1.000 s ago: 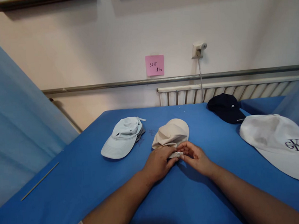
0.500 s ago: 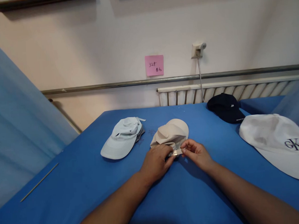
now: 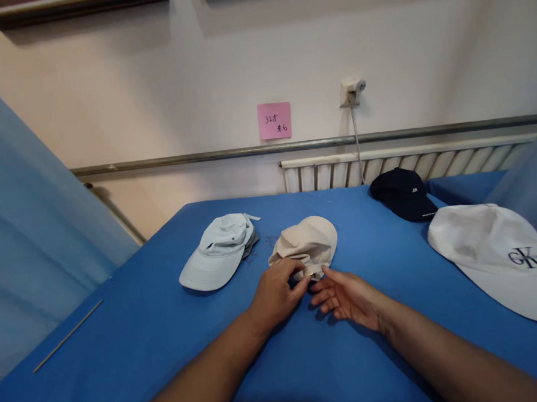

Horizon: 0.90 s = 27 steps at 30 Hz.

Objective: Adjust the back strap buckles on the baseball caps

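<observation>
A beige baseball cap (image 3: 303, 241) lies on the blue-covered table with its brim pointing away from me and its back strap toward me. My left hand (image 3: 278, 289) pinches the strap by its small metal buckle (image 3: 309, 271), thumb and fingers closed on it. To the right of the buckle, my right hand (image 3: 345, 296) has its fingers spread and palm turned inward, the thumb tip at the strap's right side. Nothing shows gripped in that hand.
Left of the beige cap, a pale blue cap (image 3: 223, 245) rests on a dark grey one (image 3: 251, 244). On the right are a navy cap (image 3: 400, 191) and a white cap (image 3: 481, 238). A thin stick (image 3: 68, 336) lies near the left edge, by a blue curtain (image 3: 36, 225).
My right hand has loosened its pinch on the strap end, turned and spread its fingers below the strap. The left hand keeps its hold at the buckle.
</observation>
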{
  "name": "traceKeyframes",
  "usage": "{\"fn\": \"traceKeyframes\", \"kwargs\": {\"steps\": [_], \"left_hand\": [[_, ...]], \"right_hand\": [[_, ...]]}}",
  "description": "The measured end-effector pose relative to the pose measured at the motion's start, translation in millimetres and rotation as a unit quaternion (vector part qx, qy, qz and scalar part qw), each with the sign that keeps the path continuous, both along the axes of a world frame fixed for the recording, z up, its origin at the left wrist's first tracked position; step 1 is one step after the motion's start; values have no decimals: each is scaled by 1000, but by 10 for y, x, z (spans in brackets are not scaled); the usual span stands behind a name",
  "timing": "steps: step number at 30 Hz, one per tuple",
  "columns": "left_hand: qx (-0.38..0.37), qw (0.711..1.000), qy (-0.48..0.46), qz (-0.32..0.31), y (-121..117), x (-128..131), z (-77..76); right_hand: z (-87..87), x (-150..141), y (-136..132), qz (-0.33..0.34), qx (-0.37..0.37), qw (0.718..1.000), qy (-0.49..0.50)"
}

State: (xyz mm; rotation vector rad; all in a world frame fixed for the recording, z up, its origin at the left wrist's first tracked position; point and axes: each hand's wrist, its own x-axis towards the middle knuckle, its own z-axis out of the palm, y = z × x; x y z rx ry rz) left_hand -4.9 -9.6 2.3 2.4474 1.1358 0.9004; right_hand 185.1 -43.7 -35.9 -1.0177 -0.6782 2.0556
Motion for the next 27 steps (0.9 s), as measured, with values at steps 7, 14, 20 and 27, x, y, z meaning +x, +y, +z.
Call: {"fn": "traceKeyframes", "kwargs": {"steps": [7,14,20,27], "left_hand": [[-27,1000,-9,-1,-27,42,-20],[-66,998,4,5,-12,54,-54],[-146,986,-76,28,-21,90,-81],[-188,963,-189,44,-23,166,-176]], "right_hand": [[-13,-33,22,-178,27,972,149],[-39,-43,56,-216,103,968,72],[-59,-80,42,-192,141,971,33],[-43,-130,10,-171,173,970,-12]]}}
